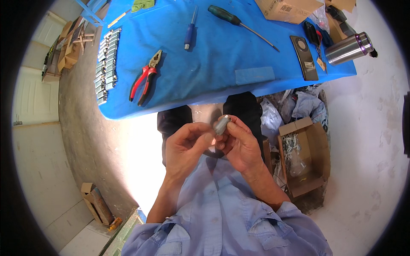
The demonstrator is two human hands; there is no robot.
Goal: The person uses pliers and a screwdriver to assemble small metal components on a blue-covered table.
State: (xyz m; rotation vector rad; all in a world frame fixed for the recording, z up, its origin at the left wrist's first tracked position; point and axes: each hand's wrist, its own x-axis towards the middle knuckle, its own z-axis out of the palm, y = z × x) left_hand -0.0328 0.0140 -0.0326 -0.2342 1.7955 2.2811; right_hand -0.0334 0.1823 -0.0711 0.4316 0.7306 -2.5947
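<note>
My right hand grips a small grey metal part between thumb and fingers, above my lap and just off the table's near edge. The part is short and blocky, with a pale tip at its upper end. Close against its left side is my left hand, thumb and forefinger pinched together. Whatever sits between those fingertips is hidden or too small to name. Similar silvery metal parts lie in a neat double column at the table's left edge.
On the blue-covered table lie red-handled pliers, a blue screwdriver, a dark green screwdriver, and a dark phone-like slab. A steel flask lies at the right. An open carton with scraps stands right of my legs.
</note>
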